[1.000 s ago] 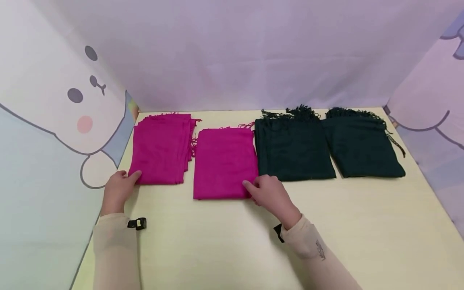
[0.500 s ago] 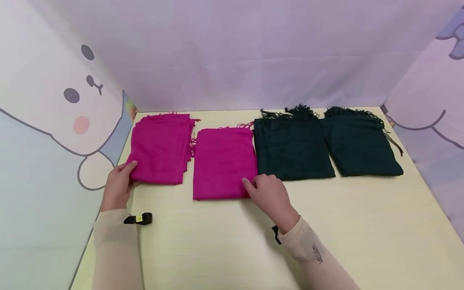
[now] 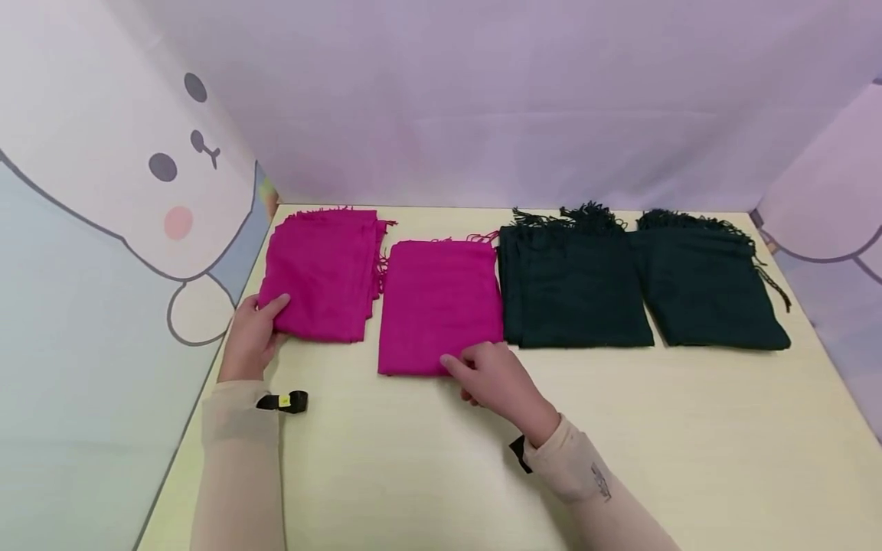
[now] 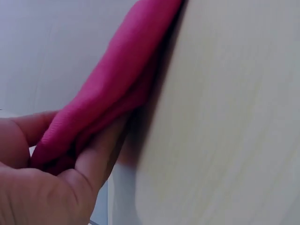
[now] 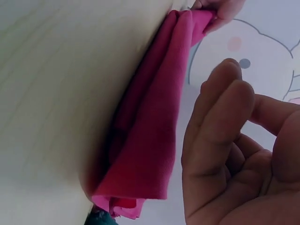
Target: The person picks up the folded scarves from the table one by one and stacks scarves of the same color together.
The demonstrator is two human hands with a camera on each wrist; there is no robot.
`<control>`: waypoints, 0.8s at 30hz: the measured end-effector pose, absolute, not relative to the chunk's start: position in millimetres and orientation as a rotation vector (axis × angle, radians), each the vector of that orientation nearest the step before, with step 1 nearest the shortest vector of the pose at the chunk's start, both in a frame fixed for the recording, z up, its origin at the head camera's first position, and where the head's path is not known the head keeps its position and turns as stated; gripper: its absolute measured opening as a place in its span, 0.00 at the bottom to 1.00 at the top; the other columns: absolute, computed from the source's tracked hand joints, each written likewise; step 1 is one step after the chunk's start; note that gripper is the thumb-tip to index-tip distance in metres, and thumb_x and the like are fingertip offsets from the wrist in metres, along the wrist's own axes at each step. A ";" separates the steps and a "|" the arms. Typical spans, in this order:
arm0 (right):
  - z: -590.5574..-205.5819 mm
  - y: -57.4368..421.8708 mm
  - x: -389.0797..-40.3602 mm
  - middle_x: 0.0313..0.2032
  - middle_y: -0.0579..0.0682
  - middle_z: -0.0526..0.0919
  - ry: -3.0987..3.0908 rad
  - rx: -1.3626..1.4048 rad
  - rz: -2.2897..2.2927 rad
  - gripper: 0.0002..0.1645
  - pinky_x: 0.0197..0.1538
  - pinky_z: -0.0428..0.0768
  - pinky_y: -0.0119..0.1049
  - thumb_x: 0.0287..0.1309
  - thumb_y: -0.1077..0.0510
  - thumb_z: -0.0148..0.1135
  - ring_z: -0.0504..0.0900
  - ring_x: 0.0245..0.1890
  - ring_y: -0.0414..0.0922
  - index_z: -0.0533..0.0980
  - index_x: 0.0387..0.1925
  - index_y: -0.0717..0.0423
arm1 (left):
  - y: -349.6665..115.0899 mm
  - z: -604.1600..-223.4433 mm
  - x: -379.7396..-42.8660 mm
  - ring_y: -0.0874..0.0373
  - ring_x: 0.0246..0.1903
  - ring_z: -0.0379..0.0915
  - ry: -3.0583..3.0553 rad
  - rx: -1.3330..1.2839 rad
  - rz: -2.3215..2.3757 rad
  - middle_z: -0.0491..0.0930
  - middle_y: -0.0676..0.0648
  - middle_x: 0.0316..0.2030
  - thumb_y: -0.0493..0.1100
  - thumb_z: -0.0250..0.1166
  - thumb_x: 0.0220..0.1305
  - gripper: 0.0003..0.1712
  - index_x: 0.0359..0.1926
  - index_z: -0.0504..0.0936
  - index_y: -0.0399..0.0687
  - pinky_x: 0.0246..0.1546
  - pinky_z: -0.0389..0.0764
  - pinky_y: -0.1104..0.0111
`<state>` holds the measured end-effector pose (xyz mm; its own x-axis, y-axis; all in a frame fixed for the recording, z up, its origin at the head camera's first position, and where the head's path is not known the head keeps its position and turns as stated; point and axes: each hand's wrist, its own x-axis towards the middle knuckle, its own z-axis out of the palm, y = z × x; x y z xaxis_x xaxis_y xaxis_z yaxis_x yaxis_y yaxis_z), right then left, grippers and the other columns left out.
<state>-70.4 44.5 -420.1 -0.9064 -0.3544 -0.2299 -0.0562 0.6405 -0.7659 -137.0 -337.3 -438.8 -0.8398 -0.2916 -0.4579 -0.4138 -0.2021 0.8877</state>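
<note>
A folded magenta scarf with fringe [image 3: 320, 275] lies at the table's left. My left hand [image 3: 253, 330] pinches its near left corner, thumb on top and fingers beneath. In the left wrist view the held cloth [image 4: 108, 84] tilts up off the table at that corner. Right of it lies a second folded magenta scarf [image 3: 434, 306], flat, nearer the front. My right hand [image 3: 498, 380] hovers at that scarf's near right edge. The right wrist view shows this hand's fingers [image 5: 220, 126] loosely bent, with nothing between them and a gap to the cloth.
Two folded dark green scarves, a left one [image 3: 579, 291] and a right one [image 3: 710, 291], lie side by side to the right, fringes toward the back wall [image 3: 482, 115]. Printed cloth walls [image 3: 83, 306] border the pale table [image 3: 386, 474] at left and right.
My right hand has let go of the second magenta scarf's near corner and moved slightly left. My left hand has slid its fingers under the left scarf's corner. The head view has shifted.
</note>
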 end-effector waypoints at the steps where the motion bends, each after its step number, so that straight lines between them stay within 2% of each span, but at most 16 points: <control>1: -421.3 43.4 -71.3 0.12 0.42 0.78 2.476 -0.338 -1.170 0.28 0.27 0.78 0.38 0.68 0.42 0.59 0.77 0.14 0.42 0.74 0.14 0.51 | -336.9 -439.4 -137.3 0.62 0.48 0.71 1.921 -0.863 2.211 0.68 0.54 0.51 0.47 0.61 0.72 0.35 0.71 0.54 0.46 0.38 0.81 0.77; 6: -427.3 27.5 -82.5 0.24 0.46 0.84 2.262 -0.412 -1.326 0.18 0.32 0.83 0.37 0.69 0.47 0.60 0.84 0.24 0.44 0.83 0.28 0.54 | -336.7 -442.5 -136.0 0.61 0.49 0.71 1.887 -0.878 2.224 0.67 0.53 0.52 0.45 0.56 0.75 0.36 0.75 0.50 0.43 0.39 0.82 0.76; 10: -429.8 -1.9 -98.4 0.34 0.47 0.86 2.148 -0.421 -1.436 0.14 0.40 0.84 0.35 0.68 0.48 0.61 0.86 0.34 0.45 0.84 0.43 0.54 | -338.0 -443.8 -132.2 0.63 0.47 0.75 1.754 -0.886 2.345 0.71 0.52 0.51 0.42 0.56 0.74 0.37 0.76 0.50 0.39 0.39 0.83 0.74; 13: -428.1 -29.5 -112.2 0.42 0.50 0.86 2.057 -0.359 -1.521 0.20 0.48 0.83 0.37 0.68 0.48 0.60 0.86 0.41 0.46 0.80 0.53 0.57 | -338.3 -445.6 -129.8 0.64 0.46 0.77 1.637 -0.876 2.448 0.73 0.51 0.51 0.40 0.57 0.74 0.37 0.76 0.51 0.39 0.40 0.84 0.73; 17: -431.2 -61.1 -129.7 0.53 0.52 0.82 1.841 -0.163 -1.647 0.31 0.60 0.79 0.40 0.68 0.46 0.60 0.84 0.52 0.46 0.72 0.64 0.61 | -335.8 -447.9 -128.9 0.62 0.52 0.75 1.454 -0.805 2.595 0.68 0.50 0.59 0.37 0.56 0.74 0.39 0.78 0.47 0.43 0.44 0.84 0.70; 21: -440.8 -85.5 -144.2 0.55 0.56 0.78 1.486 0.132 -1.887 0.35 0.63 0.76 0.44 0.68 0.50 0.62 0.80 0.57 0.50 0.65 0.66 0.68 | -333.8 -445.4 -127.5 0.59 0.57 0.71 1.283 -0.745 2.715 0.61 0.49 0.65 0.33 0.54 0.74 0.40 0.79 0.44 0.46 0.47 0.83 0.67; 24: -442.4 -99.3 -148.9 0.51 0.61 0.77 1.289 0.290 -2.046 0.32 0.63 0.76 0.47 0.68 0.55 0.62 0.80 0.56 0.52 0.64 0.64 0.71 | -334.3 -441.8 -126.6 0.58 0.55 0.73 1.163 -0.725 2.807 0.62 0.49 0.62 0.30 0.53 0.73 0.39 0.77 0.45 0.45 0.47 0.84 0.66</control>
<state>-148.9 -99.3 -442.4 -0.7358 -0.4342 -0.5197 0.6563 -0.2676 -0.7055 -126.6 -334.3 -441.8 -0.8922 -0.1564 -0.4237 -0.1890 -0.7227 0.6648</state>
